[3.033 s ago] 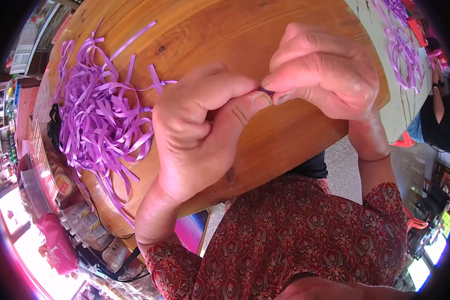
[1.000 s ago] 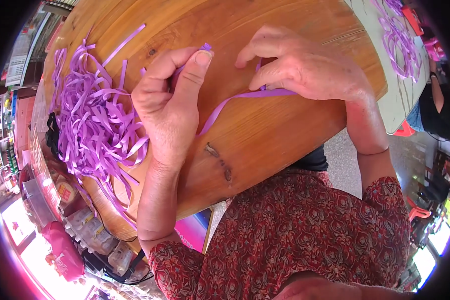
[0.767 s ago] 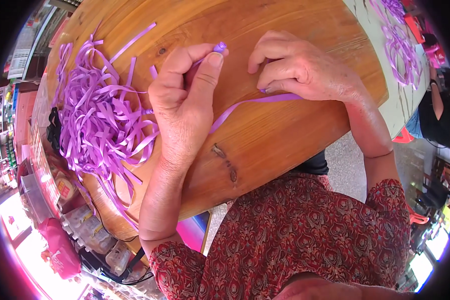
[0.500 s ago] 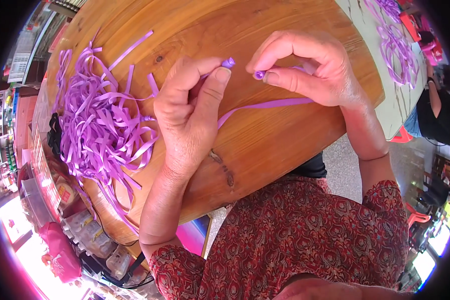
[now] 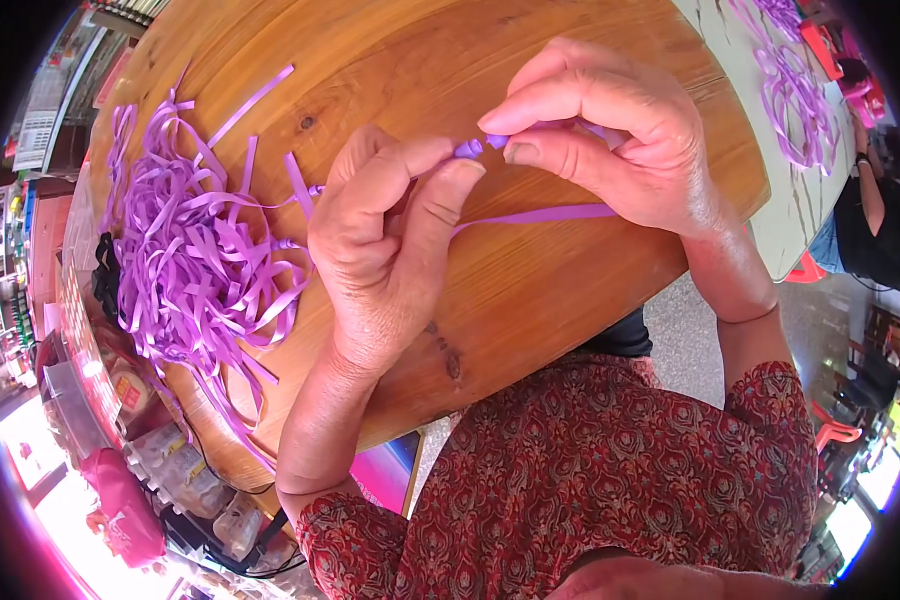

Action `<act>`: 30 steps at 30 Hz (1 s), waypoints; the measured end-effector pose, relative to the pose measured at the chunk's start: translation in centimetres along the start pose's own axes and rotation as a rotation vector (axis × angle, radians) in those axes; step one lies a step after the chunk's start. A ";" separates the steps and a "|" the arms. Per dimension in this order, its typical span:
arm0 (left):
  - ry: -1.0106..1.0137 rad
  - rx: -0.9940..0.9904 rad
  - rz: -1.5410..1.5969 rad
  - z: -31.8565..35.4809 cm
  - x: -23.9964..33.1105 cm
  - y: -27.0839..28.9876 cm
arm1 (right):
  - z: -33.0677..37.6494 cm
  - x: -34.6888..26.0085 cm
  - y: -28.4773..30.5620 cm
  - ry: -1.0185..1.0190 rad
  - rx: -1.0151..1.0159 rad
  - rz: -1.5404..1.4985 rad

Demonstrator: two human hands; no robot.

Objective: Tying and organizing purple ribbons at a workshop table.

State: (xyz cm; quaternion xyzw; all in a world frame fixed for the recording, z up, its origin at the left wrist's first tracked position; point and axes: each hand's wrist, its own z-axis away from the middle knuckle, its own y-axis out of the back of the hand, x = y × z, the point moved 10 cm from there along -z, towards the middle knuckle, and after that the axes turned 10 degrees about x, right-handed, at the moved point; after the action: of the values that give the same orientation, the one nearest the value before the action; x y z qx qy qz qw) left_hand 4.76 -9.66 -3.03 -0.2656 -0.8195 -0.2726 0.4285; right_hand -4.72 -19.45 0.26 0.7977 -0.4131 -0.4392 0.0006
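Over a round wooden table [image 5: 440, 60], my left hand [image 5: 385, 250] and my right hand [image 5: 610, 135] meet fingertip to fingertip. Between them they pinch one purple ribbon strip [image 5: 540, 214]; its small folded end [image 5: 475, 147] shows between the thumbs and its tail runs right under my right palm. A loose heap of purple ribbon strips [image 5: 195, 260] lies on the table just left of my left hand.
A second pale table [image 5: 785, 215] at the upper right carries more purple ribbon [image 5: 790, 90]. Another person in black [image 5: 875, 235] sits beside it. Below the wooden table's left edge stand packaged goods and a pink bag [image 5: 125, 510].
My hands had drawn apart with the ribbon stretched between them. They have since come back together, both rising toward the table's centre, pinching the folded ribbon end.
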 end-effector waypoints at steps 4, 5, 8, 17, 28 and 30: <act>-0.079 0.014 0.006 0.0 0.9 -0.1 | 0.0 -0.2 -0.2 0.030 -0.002 0.015; -0.078 0.015 0.005 0.0 1.0 -0.1 | 0.0 -0.1 -0.2 0.029 0.001 0.007; -0.070 0.011 -0.032 0.1 0.9 -0.1 | 0.0 -0.2 -0.2 0.032 -0.004 -0.018; -0.074 0.045 -0.017 0.0 0.9 0.2 | 0.1 0.2 -0.3 0.005 -0.010 -0.040; -0.043 0.018 -0.035 -0.1 1.0 -0.1 | 0.2 0.3 -0.3 -0.017 -0.007 -0.065; -0.033 0.006 -0.046 -0.1 1.2 -0.1 | 0.2 0.2 -0.4 0.005 -0.021 -0.059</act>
State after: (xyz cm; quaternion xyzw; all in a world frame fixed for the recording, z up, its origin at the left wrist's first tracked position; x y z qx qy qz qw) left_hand 4.18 -9.63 -2.01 -0.2500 -0.8331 -0.2754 0.4094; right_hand -4.55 -19.22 -0.12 0.8106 -0.3850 -0.4413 -0.0030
